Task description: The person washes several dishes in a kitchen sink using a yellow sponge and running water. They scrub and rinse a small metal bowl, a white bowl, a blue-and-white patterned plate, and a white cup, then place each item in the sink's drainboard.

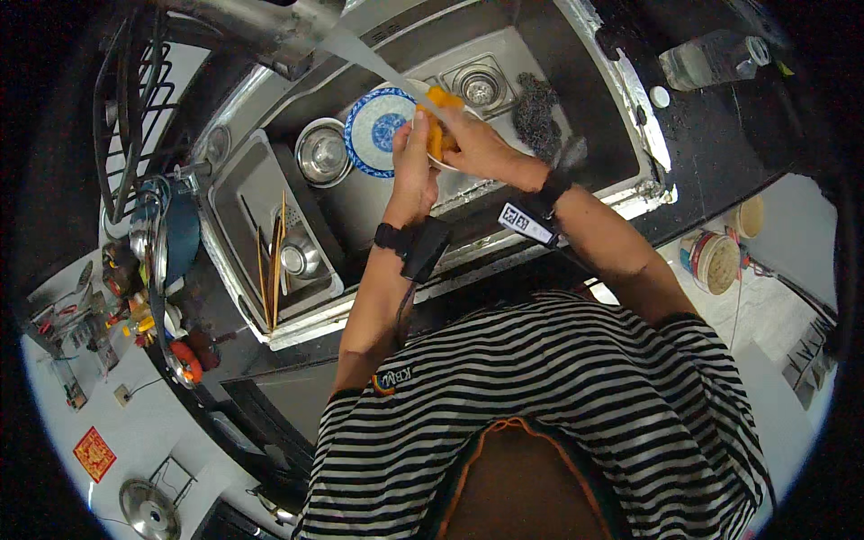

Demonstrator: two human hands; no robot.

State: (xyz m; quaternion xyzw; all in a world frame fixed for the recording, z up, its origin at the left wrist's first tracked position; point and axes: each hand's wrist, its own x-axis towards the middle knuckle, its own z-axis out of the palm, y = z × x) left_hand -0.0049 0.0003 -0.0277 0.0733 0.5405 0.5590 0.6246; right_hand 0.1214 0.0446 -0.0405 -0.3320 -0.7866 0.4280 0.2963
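Observation:
Over the sink, my left hand (414, 166) is closed on the edge of a white dish (438, 164), its thumb up along the near side. My right hand (490, 148) presses a yellow-orange cloth or sponge (441, 96) against that dish; its exact kind is unclear. Much of the dish is hidden behind my hands and the yellow-orange piece. A stream of water (364, 56) runs down from the faucet (270, 27) onto them. Just left of my hands, a blue-rimmed white plate (360, 110) lies in the basin beside a steel bowl (322, 153).
Dark steel wool or mesh (537, 117) sits right of the drain (479, 87). The left tray (247, 180) holds chopsticks (276, 261) and a small metal bowl (300, 258). A clear jar (715, 60) lies on the right counter. A black wire rack (135, 117) stands at the left.

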